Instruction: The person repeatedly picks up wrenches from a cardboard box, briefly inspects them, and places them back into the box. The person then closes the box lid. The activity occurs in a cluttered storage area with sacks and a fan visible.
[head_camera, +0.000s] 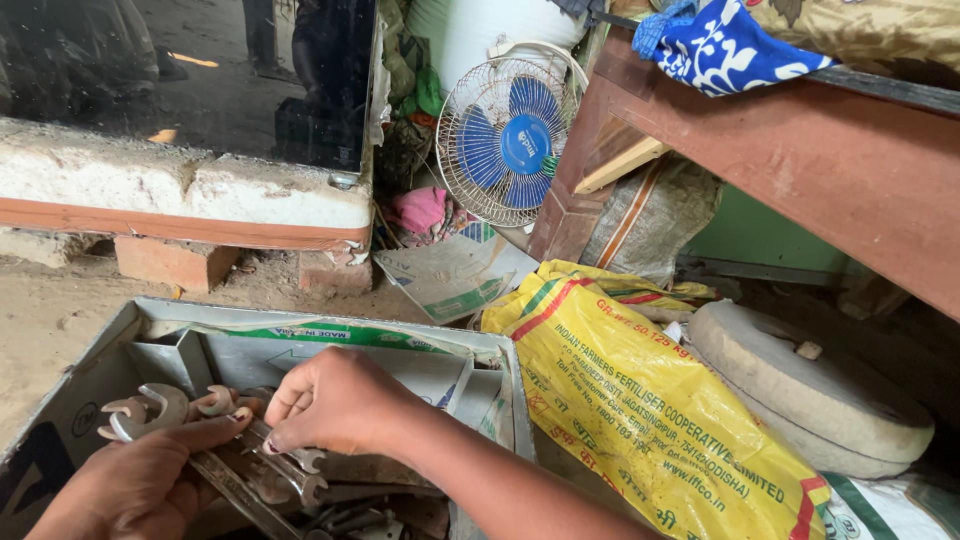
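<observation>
Right hand (335, 400): fingers curled together, tips pressed down on the spanners (265, 470). Left hand (140, 485): fingers extended together, thumb alongside, lying against the open-ended heads at the pile's nine o'clock; no clear pinch. Spanners lie inside a cardboard box (60, 410). Yellow sack (640, 400) at three o'clock; fan (505, 140) at one o'clock.

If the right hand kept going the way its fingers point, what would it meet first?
The right hand points left and down into the box; its fingertips already sit on the wrenches. Going on, it would likely meet the left hand's thumb, though depth is unclear.
</observation>
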